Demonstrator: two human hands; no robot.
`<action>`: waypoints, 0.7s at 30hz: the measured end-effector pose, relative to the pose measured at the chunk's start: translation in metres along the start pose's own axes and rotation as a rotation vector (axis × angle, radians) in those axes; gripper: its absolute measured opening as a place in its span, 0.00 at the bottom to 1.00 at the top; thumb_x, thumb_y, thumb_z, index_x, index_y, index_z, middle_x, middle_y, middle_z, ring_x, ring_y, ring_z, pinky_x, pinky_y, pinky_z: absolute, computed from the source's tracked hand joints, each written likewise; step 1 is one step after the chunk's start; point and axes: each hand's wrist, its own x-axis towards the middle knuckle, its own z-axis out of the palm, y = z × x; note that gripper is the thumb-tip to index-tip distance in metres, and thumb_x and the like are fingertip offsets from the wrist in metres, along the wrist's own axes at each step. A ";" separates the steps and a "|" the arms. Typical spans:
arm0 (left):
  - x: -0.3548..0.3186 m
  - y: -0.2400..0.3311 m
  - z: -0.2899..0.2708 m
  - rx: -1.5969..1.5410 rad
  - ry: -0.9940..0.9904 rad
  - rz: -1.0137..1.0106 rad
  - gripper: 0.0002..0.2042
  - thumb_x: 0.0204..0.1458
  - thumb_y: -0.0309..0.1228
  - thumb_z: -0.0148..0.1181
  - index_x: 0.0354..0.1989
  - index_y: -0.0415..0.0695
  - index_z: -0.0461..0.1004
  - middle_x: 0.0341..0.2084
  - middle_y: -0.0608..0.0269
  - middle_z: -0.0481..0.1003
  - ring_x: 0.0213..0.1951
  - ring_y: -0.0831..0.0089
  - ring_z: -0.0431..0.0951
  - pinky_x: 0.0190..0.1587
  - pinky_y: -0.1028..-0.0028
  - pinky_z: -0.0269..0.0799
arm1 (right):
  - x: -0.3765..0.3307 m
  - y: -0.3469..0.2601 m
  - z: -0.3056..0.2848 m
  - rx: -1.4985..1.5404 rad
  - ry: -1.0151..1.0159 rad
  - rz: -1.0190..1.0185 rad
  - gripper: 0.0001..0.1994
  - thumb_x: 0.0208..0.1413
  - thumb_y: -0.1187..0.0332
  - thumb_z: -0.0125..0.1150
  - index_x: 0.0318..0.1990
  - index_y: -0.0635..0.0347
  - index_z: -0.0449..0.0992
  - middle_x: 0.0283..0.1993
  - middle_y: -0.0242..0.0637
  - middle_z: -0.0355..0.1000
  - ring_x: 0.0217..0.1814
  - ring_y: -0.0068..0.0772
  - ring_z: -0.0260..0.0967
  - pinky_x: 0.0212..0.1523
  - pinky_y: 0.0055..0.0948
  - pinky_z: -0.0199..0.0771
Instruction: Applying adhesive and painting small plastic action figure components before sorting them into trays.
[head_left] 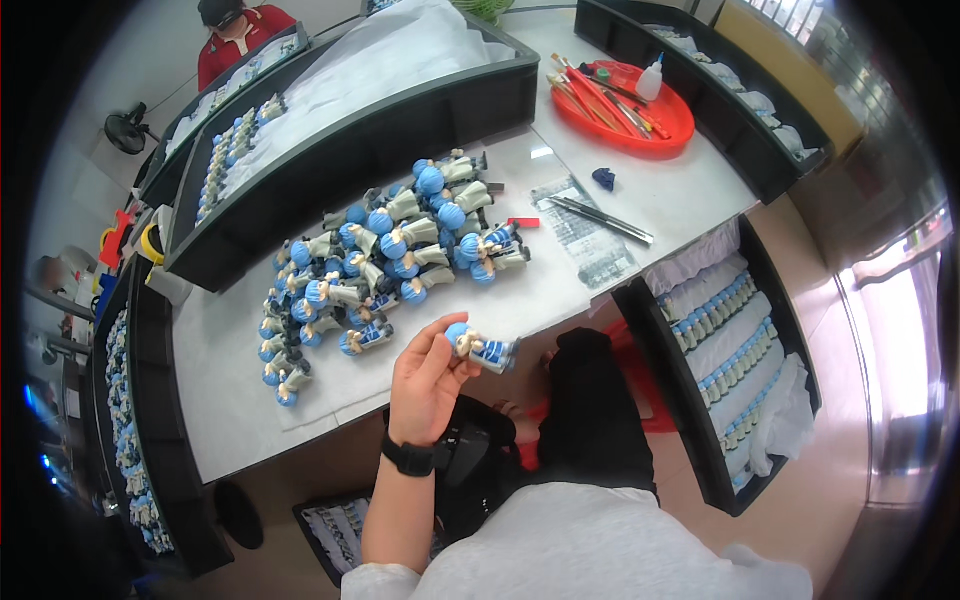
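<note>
My left hand [428, 378], with a black watch on its wrist, is closed round a small figurine [482, 347]. The figurine has a blue head and a blue-and-white body, and is held tilted just off the near edge of the white table [400, 385]. Beyond the hand lies a heap of similar blue-headed figurines [370, 250], many of them with pale grey bodies and dark legs. One loose figurine [366, 337] rests at the heap's near side, close to my fingers. My right hand does not show.
A red tray [684, 135] holds brushes and a white squeeze bottle [650, 80]. Thin metal tools [605, 222] lie by a smeared sheet [580, 235] and a dark blue lump [603, 179]. Black crates [350, 150] stand behind, left and right, several holding figurines. Another person [235, 40] is at the back left.
</note>
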 end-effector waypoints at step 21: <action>0.014 0.000 -0.010 -0.063 -0.068 -0.097 0.16 0.56 0.32 0.44 0.50 0.36 0.61 0.34 0.60 0.71 0.34 0.76 0.72 0.37 0.78 0.69 | 0.022 0.048 0.007 -0.355 -0.265 0.181 0.21 0.53 0.54 0.47 0.48 0.60 0.64 0.42 0.41 0.63 0.47 0.31 0.58 0.46 0.28 0.58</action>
